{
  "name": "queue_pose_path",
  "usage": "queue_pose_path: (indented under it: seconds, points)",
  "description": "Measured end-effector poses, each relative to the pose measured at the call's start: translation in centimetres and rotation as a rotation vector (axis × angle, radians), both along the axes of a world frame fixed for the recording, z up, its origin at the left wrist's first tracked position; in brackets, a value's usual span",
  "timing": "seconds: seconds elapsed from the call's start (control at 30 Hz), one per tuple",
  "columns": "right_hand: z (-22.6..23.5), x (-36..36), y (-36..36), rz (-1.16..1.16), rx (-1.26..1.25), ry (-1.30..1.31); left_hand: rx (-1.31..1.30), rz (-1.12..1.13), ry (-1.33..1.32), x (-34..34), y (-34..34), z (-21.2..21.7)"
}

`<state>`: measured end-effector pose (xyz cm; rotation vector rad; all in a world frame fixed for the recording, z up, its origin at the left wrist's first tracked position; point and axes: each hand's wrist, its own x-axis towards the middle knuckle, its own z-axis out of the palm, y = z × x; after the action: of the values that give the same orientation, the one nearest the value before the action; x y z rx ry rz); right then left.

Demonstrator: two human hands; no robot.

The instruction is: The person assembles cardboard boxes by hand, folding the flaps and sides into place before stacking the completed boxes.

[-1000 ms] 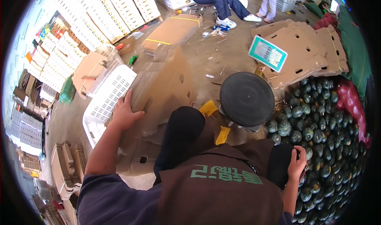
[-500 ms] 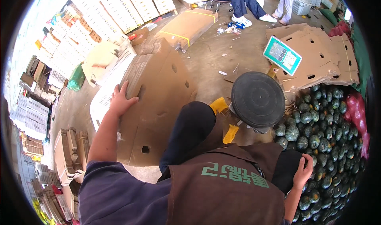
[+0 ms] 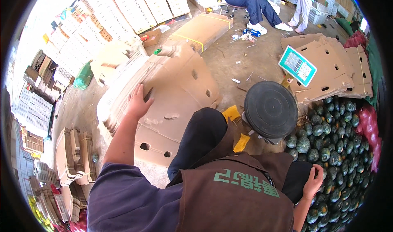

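My left hand (image 3: 140, 104) lies on the edge of a stack of flattened cardboard boxes (image 3: 176, 103), its fingers spread and holding nothing. Cut-out hand holes show in the top sheet, and the layered edges face left. A white slotted crate (image 3: 133, 54) shows partly behind the stack. My right hand (image 3: 313, 183) rests on my right knee, loosely bent with nothing in it. Right beside it is a large heap of dark green pumpkins (image 3: 315, 144). The scale's round black platform (image 3: 271, 110) stands before my knees, with a white and teal display panel (image 3: 297, 66) behind it.
More flattened cardboard (image 3: 325, 68) lies at the far right, next to a pink net sack (image 3: 367, 123). A strapped cardboard bundle (image 3: 200, 31) is on the floor ahead. Two people are farther back, one seated (image 3: 254, 6). White boxes (image 3: 118, 6) are stacked at the far left.
The cardboard stack has tipped from a steep lean to a flatter position, its upper sheets fanned out. My left hand has stayed on it. My right hand stays on the knee.
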<state>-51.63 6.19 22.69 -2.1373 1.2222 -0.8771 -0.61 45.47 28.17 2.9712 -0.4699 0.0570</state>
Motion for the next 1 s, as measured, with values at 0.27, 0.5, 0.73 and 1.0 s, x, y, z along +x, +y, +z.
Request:
queue_pose_path:
  seconds: [0.27, 0.5, 0.73, 1.0]
  points:
    - [-0.7, -1.0, 0.2, -0.007, 0.028, -0.040, -0.086, -0.221, 0.450, -4.5, -2.9, 5.3]
    - [-0.2, -0.7, 0.3, -0.032, 0.004, -0.062, -0.281, -0.290, 0.481, -6.3, -3.7, 5.0]
    - [2.5, 4.7, 1.0, 0.343, -0.203, 0.139, -0.433, -0.437, 0.501, -8.4, -9.2, 17.7]
    - [-3.6, 16.0, -0.6, 0.613, 0.657, -0.352, -0.764, -0.840, -0.062, -7.2, -7.2, 32.3]
